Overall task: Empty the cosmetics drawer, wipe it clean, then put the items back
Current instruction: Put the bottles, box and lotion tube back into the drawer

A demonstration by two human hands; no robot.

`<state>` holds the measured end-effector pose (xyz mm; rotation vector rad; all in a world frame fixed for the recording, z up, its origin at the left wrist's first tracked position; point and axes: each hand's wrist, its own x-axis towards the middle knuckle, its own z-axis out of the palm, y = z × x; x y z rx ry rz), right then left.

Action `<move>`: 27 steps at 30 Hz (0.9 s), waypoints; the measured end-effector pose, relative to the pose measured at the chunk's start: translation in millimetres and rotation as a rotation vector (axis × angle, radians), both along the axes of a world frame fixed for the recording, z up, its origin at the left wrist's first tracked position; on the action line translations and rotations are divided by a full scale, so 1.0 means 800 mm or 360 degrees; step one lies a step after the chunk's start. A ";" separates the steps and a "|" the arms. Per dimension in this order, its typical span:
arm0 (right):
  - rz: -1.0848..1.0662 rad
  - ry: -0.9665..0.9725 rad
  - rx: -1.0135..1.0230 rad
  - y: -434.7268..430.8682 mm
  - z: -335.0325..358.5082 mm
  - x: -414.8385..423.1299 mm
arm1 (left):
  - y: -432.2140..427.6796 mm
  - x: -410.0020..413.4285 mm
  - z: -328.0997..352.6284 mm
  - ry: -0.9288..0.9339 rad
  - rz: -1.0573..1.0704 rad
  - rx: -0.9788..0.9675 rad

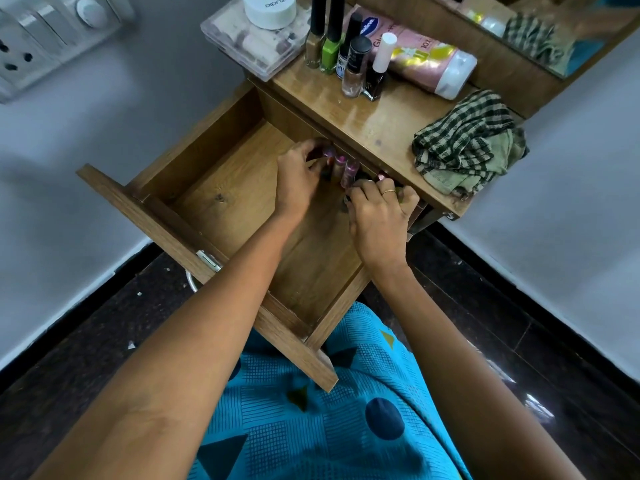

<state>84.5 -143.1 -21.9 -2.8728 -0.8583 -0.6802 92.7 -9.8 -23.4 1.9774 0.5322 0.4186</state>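
The wooden drawer [221, 188] is pulled out, its floor mostly bare. At its back edge, under the tabletop, stand several small pink and purple bottles [348, 171]. My left hand [298, 178] reaches in with its fingers curled around the leftmost bottles. My right hand [379, 209], wearing a ring, grips dark small items at the right end of the row; what it holds is mostly hidden. On the tabletop [374, 123] stand several nail polish bottles [353, 64], a pink lotion bottle [426, 60] on its side, and a checked cloth [467, 143].
A clear compact case [249, 43] with a white jar [270, 8] on it sits at the table's back left. A mirror [540, 32] rises behind. A switchboard [45, 36] is on the left wall. The dark floor [86, 341] lies below, with my blue garment [329, 410] against the drawer front.
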 end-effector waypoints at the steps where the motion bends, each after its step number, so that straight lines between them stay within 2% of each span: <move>1: -0.0006 -0.0026 0.0001 -0.001 0.000 0.000 | 0.000 0.000 0.000 -0.0006 0.0006 -0.0012; 9: -0.0004 -0.0147 -0.0020 -0.004 -0.002 0.001 | -0.002 0.003 -0.005 0.0026 0.0044 -0.0137; 20: 0.0061 -0.0055 0.0086 -0.001 0.009 0.002 | -0.004 -0.002 0.001 0.0030 0.0096 -0.0241; 24: 0.0113 0.0028 0.0220 0.008 0.031 0.006 | -0.001 -0.004 0.017 -0.0023 0.0138 -0.0291; 27: 0.0150 0.0199 0.0459 0.020 0.059 0.014 | 0.002 -0.005 0.037 -0.0152 0.0181 -0.0266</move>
